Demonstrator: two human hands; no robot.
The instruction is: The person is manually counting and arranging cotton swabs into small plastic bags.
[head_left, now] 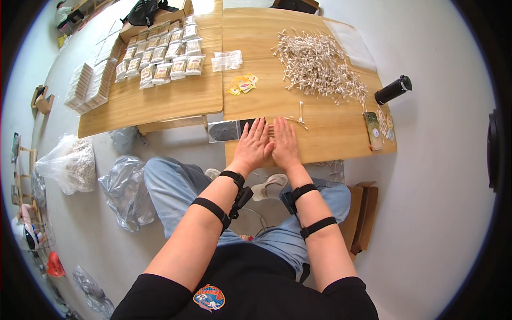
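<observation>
At the front edge of the wooden table, my left hand (253, 148) lies flat with its fingers stretched out. Beside it my right hand (286, 145) is flat too, its fingers pointing away from me. Between and partly under them shows a row of cotton swabs (271, 131), mostly covered by my palms. A black round-ended flat piece (224, 130) in a clear sleeve reaches out to the left from under my left fingers and overhangs the table edge. Just past my right fingertips are a few loose cotton swabs (301, 112).
A big heap of cotton swabs (320, 64) covers the far right. Yellow cards (242, 84) and clear bags (226, 61) lie mid-table. Filled swab packs (162, 73) stand in rows on the left table, near white stacks (88, 88). A phone (373, 130) and black bottle (393, 90) are at right.
</observation>
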